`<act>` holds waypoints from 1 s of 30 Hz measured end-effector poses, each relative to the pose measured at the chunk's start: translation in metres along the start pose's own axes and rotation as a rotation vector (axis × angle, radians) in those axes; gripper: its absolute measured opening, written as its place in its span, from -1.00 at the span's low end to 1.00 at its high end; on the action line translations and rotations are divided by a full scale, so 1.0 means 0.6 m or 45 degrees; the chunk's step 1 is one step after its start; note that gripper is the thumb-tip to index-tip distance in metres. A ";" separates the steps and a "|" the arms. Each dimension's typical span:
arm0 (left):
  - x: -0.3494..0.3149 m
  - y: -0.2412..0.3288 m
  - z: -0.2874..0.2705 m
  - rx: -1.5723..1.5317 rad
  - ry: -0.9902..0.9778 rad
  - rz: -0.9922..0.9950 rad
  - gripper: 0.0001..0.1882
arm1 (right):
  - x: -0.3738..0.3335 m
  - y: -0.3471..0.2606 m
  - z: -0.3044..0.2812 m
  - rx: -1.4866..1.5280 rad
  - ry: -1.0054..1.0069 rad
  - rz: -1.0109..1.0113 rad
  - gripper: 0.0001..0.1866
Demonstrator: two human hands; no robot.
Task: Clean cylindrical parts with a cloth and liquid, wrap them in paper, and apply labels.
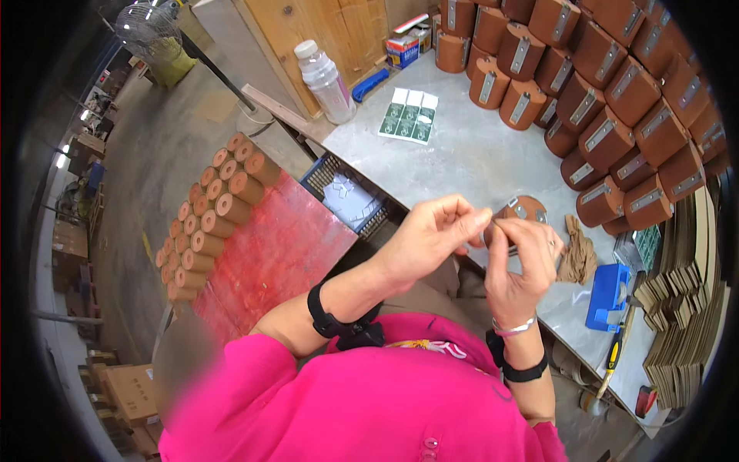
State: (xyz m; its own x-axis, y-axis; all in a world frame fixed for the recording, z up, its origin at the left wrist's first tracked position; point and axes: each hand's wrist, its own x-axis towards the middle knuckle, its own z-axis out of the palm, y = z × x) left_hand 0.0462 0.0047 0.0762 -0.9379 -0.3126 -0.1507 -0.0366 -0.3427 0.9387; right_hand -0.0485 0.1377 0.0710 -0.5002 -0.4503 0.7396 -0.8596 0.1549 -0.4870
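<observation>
My left hand (429, 237) and my right hand (522, 266) meet over the near edge of the grey worktop. Both have thumb and forefinger pinched together, the tips almost touching. Whatever sits between them is too small or hidden to name. Just behind the fingers is a brown cylinder (531, 208) with silvery metal pieces on it, partly covered by my hands. Crumpled brown paper (577, 252) lies to the right of my right hand.
Brown cylinders with metal strips (604, 138) are stacked at the back right. Plain cylinders (206, 219) stand on a red board (269, 254) at left. Around the worktop are a bottle (327, 81), green-and-white label sheet (408, 115), blue tape dispenser (608, 296), brush (613, 354) and cardboard pieces (685, 308).
</observation>
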 end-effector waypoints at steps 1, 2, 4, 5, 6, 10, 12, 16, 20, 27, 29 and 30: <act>0.002 -0.003 0.000 0.013 0.023 0.029 -0.80 | -0.003 -0.002 0.003 0.016 -0.021 -0.055 -0.84; 0.002 -0.006 -0.001 -0.036 0.041 0.017 -0.82 | -0.007 -0.005 0.003 0.008 -0.043 -0.079 -0.82; 0.000 -0.004 -0.003 -0.059 0.027 0.000 -0.84 | -0.008 -0.009 0.003 -0.010 -0.044 -0.097 -0.82; -0.002 -0.003 -0.003 -0.083 0.013 -0.010 -0.86 | -0.010 -0.010 0.001 -0.027 -0.044 -0.122 -0.82; -0.003 -0.003 -0.004 -0.077 0.006 -0.015 -0.86 | -0.011 -0.009 -0.001 -0.028 -0.056 -0.137 -0.81; -0.005 -0.009 -0.006 -0.092 -0.006 -0.040 -0.91 | -0.018 -0.013 -0.016 0.014 -0.099 -0.127 -0.79; -0.004 -0.009 -0.007 -0.115 -0.025 -0.028 -0.90 | -0.014 -0.020 -0.033 0.102 -0.190 -0.056 -0.78; -0.003 -0.002 -0.004 -0.135 -0.087 -0.058 -0.89 | -0.020 -0.009 -0.039 0.367 -0.054 0.290 -0.87; 0.000 -0.008 0.005 -0.026 -0.161 -0.029 -0.89 | -0.019 -0.005 -0.045 0.557 -0.143 0.605 -0.90; 0.033 -0.045 0.007 0.327 -0.082 0.139 -0.40 | -0.049 0.053 -0.078 0.476 0.227 0.693 -0.88; 0.050 -0.072 0.004 0.573 0.059 0.296 -0.18 | -0.061 0.075 -0.108 0.511 0.269 0.807 -0.86; 0.061 -0.084 0.007 0.800 0.061 0.437 -0.02 | -0.071 0.088 -0.118 0.504 0.265 0.803 -0.85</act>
State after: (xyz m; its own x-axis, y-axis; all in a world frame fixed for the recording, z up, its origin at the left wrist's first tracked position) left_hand 0.0119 0.0144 0.0245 -0.9163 -0.3549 0.1855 0.0525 0.3527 0.9343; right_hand -0.0800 0.2275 0.0464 -0.9257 -0.2008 0.3205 -0.3240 -0.0161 -0.9459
